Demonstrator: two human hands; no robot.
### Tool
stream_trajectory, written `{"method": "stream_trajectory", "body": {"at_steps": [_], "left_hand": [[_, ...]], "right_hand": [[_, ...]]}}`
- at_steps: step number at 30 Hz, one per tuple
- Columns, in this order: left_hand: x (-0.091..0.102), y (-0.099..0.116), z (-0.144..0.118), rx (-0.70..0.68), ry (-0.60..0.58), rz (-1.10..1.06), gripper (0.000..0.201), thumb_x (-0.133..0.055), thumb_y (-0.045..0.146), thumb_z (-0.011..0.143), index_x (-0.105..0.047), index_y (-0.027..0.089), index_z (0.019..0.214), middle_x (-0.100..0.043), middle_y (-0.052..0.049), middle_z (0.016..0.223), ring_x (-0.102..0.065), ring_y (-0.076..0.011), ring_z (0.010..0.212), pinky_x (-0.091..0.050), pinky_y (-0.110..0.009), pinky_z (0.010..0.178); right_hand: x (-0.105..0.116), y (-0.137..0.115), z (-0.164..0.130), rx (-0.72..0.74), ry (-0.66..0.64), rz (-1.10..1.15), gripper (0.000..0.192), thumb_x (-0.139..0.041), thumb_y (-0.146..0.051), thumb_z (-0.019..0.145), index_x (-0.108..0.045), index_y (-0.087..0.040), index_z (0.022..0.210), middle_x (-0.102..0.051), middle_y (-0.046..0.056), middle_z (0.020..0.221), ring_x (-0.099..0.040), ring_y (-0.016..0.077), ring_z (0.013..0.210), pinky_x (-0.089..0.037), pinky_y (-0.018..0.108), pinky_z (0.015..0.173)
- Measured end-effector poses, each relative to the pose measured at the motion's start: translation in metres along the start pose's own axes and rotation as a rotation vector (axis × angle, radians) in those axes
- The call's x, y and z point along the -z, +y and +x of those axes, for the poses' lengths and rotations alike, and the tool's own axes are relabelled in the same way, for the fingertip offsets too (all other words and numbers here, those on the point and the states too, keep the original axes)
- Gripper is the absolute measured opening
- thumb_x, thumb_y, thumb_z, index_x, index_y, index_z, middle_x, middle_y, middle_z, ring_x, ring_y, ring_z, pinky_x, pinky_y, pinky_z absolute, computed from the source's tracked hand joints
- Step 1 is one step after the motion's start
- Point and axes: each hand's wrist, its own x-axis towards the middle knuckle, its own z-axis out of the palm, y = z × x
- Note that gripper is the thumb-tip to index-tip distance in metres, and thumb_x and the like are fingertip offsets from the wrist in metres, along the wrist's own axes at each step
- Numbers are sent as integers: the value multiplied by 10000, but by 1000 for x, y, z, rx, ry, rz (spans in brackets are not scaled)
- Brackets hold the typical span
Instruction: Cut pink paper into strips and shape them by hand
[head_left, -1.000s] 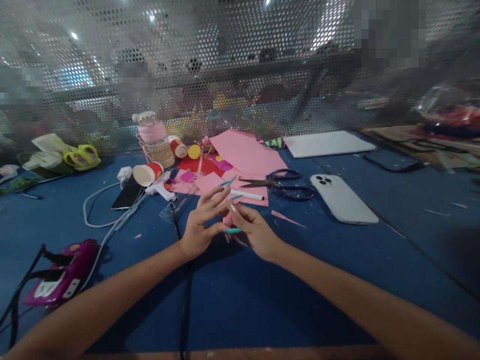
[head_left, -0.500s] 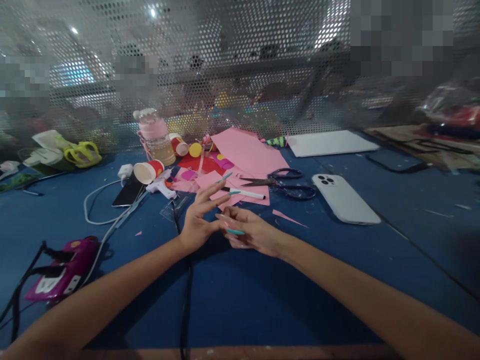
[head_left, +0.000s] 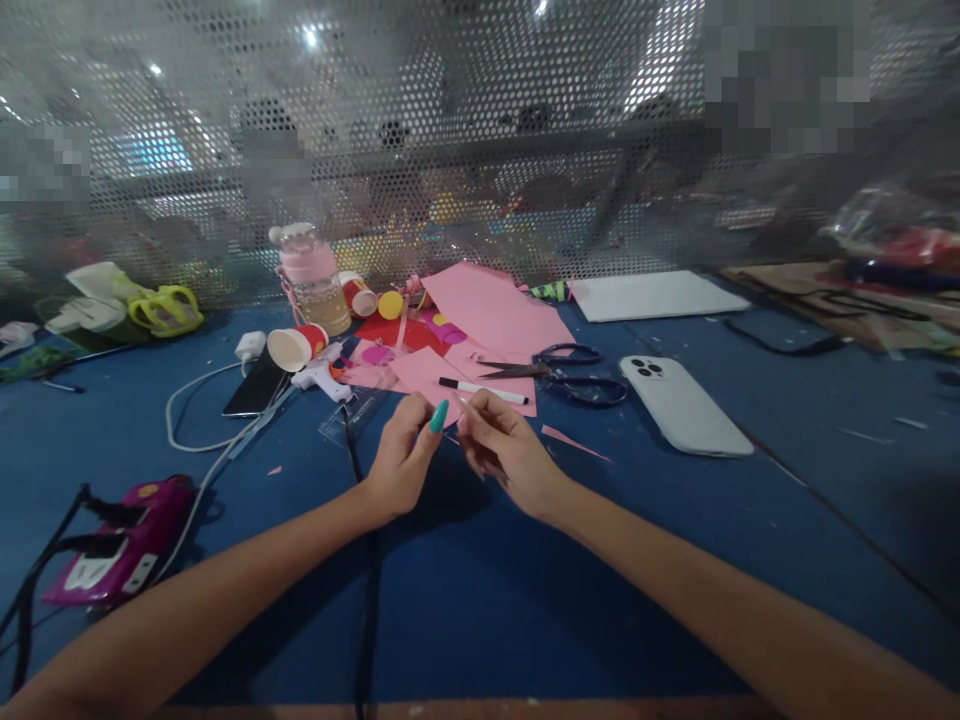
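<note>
Meeting over the blue surface [head_left: 465, 600], the left hand [head_left: 401, 465] and right hand [head_left: 506, 450] are curled toward each other, fingertips pinching what looks like a small pink paper piece [head_left: 459, 420] between them; it is mostly hidden, so its shape cannot be told. Just beyond lie pink paper sheets [head_left: 495, 315] with a black-capped marker [head_left: 480, 388] resting on them, scissors [head_left: 559, 370] touching their right edge, and a pink offcut [head_left: 570, 438] near the right hand, so cutting seems already done while the small piece is only now being worked. To the left sit a glue gun [head_left: 322, 378], a tipped paper cup [head_left: 296, 347] and a dark phone [head_left: 253, 385]; a white phone [head_left: 686, 405] lies face down on the right. Farther back stands a pink-lidded bottle [head_left: 311, 280] before the perforated screen [head_left: 480, 120]. No writing or brand is readable anywhere.
</note>
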Motion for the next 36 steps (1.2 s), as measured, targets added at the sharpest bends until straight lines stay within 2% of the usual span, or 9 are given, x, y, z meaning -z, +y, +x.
{"method": "stream_trajectory", "body": {"at_steps": [2, 4, 8, 12, 15, 18, 21, 27, 36], "left_hand": [[-4, 6, -3, 74, -55, 11, 349, -317, 442, 884, -399, 185, 663, -384, 17, 638, -360, -118, 598, -314, -270, 572], [-8, 8, -5, 115, -38, 16, 331, -310, 427, 889, -395, 185, 679, -395, 19, 641, -370, -113, 588, -320, -264, 562], [-12, 6, -6, 111, 10, 56, 293, -316, 385, 894, -379, 190, 685, -397, 29, 622, -368, -103, 561, -325, -245, 539], [-11, 3, -6, 122, 32, 77, 260, -312, 350, 894, -386, 189, 703, -420, 25, 624, -385, -101, 553, -334, -243, 537], [-10, 3, -6, 135, 20, 83, 250, -302, 331, 894, -387, 188, 707, -421, 26, 609, -390, -101, 540, -336, -246, 537], [-10, 6, -5, 137, -21, 78, 246, -311, 309, 890, -384, 186, 691, -425, 24, 616, -395, -100, 548, -342, -244, 547], [-10, 7, -5, 164, -41, 70, 250, -311, 304, 893, -386, 185, 686, -434, 22, 620, -405, -101, 552, -346, -246, 554], [-10, 9, -7, 182, -94, 52, 268, -342, 358, 882, -408, 181, 692, -453, 20, 608, -432, -109, 565, -351, -251, 560], [-9, 6, -7, 176, -70, -9, 270, -363, 364, 871, -407, 182, 675, -443, 25, 582, -427, -104, 539, -350, -240, 523]], "right_hand": [[-4, 3, -1, 10, 31, 14, 360, -653, -460, 666, -401, -205, 635, -422, -104, 446, -338, 25, 317, -186, 151, 305], [-9, 7, -2, -8, 57, 35, 383, -663, -470, 651, -386, -206, 631, -386, -112, 423, -317, 27, 312, -173, 150, 306], [-15, 15, -4, -71, 99, 101, 402, -678, -481, 629, -379, -213, 654, -374, -114, 450, -333, 32, 337, -221, 148, 324], [-15, 18, -5, -111, 82, 69, 390, -597, -570, 668, -409, -234, 732, -397, -99, 460, -353, 53, 326, -228, 171, 310], [-13, 17, -5, -30, 97, -55, 421, -554, -625, 667, -435, -228, 737, -421, -78, 469, -369, 69, 328, -254, 199, 301], [-12, 16, -7, 74, 139, -209, 390, -529, -590, 716, -451, -210, 682, -413, -71, 461, -358, 65, 338, -286, 205, 318], [-12, 15, -9, 100, 157, -307, 370, -481, -549, 773, -447, -201, 652, -401, -71, 445, -342, 60, 326, -267, 200, 305], [-11, 17, -11, 158, 204, -391, 331, -449, -472, 821, -429, -199, 634, -362, -81, 444, -306, 49, 325, -255, 190, 304], [-14, 18, -14, 216, 213, -469, 320, -408, -421, 852, -417, -199, 622, -373, -75, 441, -339, 59, 339, -301, 193, 336]]}}
